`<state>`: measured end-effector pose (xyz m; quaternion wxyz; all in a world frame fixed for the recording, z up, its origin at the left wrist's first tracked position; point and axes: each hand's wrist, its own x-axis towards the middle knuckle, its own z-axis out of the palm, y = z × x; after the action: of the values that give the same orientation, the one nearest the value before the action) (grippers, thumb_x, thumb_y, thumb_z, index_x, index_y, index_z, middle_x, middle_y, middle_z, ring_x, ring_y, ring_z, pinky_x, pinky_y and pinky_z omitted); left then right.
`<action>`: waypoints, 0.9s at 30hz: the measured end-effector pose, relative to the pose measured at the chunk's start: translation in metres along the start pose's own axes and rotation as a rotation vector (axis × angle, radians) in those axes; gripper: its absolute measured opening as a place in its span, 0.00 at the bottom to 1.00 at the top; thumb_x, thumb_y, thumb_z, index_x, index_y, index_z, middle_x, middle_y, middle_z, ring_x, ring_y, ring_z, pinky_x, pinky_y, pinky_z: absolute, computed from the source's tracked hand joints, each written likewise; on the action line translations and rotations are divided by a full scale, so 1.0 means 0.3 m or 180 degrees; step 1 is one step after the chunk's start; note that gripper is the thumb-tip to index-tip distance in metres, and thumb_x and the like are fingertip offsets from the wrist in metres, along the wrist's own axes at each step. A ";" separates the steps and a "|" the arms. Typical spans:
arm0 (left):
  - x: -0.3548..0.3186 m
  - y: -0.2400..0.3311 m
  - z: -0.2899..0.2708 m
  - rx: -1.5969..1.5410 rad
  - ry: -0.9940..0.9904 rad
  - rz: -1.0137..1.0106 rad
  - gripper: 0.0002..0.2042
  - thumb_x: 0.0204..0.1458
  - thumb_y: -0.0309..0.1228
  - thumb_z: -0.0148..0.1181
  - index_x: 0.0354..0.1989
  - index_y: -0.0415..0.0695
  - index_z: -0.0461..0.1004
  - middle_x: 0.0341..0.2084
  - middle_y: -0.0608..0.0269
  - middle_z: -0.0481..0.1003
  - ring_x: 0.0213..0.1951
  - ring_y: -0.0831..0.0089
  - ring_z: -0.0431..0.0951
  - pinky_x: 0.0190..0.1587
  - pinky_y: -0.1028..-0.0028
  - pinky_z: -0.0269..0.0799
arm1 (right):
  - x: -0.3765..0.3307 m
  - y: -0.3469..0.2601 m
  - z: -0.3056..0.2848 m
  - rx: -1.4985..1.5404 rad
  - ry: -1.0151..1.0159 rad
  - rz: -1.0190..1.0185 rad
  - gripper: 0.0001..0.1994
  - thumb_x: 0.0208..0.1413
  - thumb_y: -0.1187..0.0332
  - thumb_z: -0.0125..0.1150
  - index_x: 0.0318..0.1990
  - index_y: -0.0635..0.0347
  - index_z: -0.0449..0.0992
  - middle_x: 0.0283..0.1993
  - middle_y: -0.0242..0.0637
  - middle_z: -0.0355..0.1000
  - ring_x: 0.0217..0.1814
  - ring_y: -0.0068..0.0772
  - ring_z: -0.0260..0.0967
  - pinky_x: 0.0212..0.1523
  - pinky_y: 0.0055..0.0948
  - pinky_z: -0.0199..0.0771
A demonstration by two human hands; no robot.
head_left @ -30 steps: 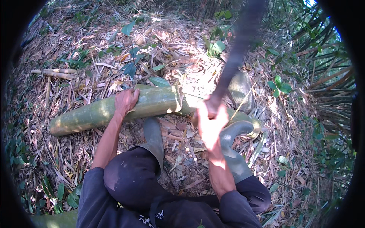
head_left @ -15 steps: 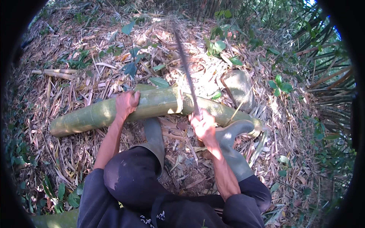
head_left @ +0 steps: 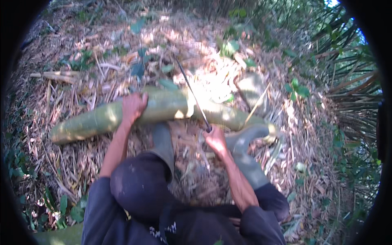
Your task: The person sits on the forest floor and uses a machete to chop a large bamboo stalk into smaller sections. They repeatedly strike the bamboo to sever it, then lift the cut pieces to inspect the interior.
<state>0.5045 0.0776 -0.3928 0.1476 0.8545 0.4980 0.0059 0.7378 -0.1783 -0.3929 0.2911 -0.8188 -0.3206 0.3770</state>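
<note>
A thick green bamboo culm [head_left: 94,121] lies across the ground in front of me, with a pale ring around it right of its middle. My left hand [head_left: 134,108] is closed over the culm's upper side, left of that ring. In my right hand [head_left: 216,138], just on the near side of the culm, is the dark handle of a long, thin-bladed machete [head_left: 188,85]. Its blade slants up and to the left across the culm near the ring, and the tip points at the leaf litter beyond. Whether the edge touches the bamboo I cannot tell.
My green rubber boots [head_left: 250,165] stand close to the culm, the right one against its right end. A rounded stone [head_left: 251,87] sits behind it. Dry leaves cover the slope, with small green plants [head_left: 297,89]. Another green culm [head_left: 61,236] shows at lower left.
The machete blade has swung down and leftward, now crossing the culm at a slant. My right hand has dropped slightly toward me. My left hand keeps its place on the bamboo.
</note>
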 end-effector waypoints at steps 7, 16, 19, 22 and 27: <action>-0.089 -0.028 0.028 -0.0040 0.0267 0.0033 0.22 0.56 0.46 0.44 0.37 0.39 0.79 0.37 0.48 0.78 0.42 0.54 0.77 0.53 0.57 0.64 | -0.206 -0.672 -0.237 0.2744 0.1461 -0.3109 0.05 0.52 0.81 0.61 0.27 0.62 0.73 0.24 0.35 0.70 0.23 0.21 0.67 0.24 0.22 0.68; -0.026 0.026 -0.040 0.0080 0.0191 -0.0012 0.23 0.56 0.46 0.44 0.35 0.39 0.79 0.36 0.47 0.78 0.41 0.52 0.77 0.51 0.57 0.65 | -0.024 0.160 0.095 -0.0460 0.0486 -0.0659 0.13 0.47 0.69 0.57 0.39 0.67 0.76 0.28 0.49 0.76 0.28 0.42 0.76 0.32 0.36 0.76; -0.108 0.002 0.045 -0.0125 0.0451 0.0095 0.22 0.55 0.45 0.45 0.36 0.39 0.79 0.36 0.47 0.77 0.41 0.52 0.76 0.50 0.57 0.66 | -0.127 0.010 0.054 0.1087 0.0262 -0.0234 0.11 0.50 0.69 0.60 0.36 0.69 0.73 0.20 0.36 0.72 0.15 0.23 0.67 0.18 0.24 0.67; -0.105 -0.032 0.018 -0.0015 0.0494 0.0062 0.20 0.55 0.43 0.47 0.36 0.39 0.78 0.36 0.48 0.77 0.42 0.54 0.76 0.51 0.59 0.65 | -0.147 -0.436 -0.108 0.1183 0.1349 -0.1334 0.06 0.51 0.72 0.65 0.31 0.64 0.74 0.19 0.30 0.70 0.20 0.18 0.64 0.21 0.22 0.64; -0.063 -0.021 -0.039 -0.0109 0.0489 0.0081 0.20 0.55 0.43 0.46 0.35 0.39 0.78 0.37 0.49 0.77 0.42 0.55 0.76 0.51 0.59 0.65 | -0.150 -0.690 -0.183 0.3657 0.1537 -0.3509 0.09 0.54 0.81 0.51 0.22 0.68 0.68 0.18 0.41 0.69 0.16 0.29 0.66 0.21 0.31 0.72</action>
<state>0.4879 0.0674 -0.3806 0.1234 0.8551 0.4968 0.0819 0.6957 -0.0953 -0.1948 0.8674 -0.3267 -0.3621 0.0993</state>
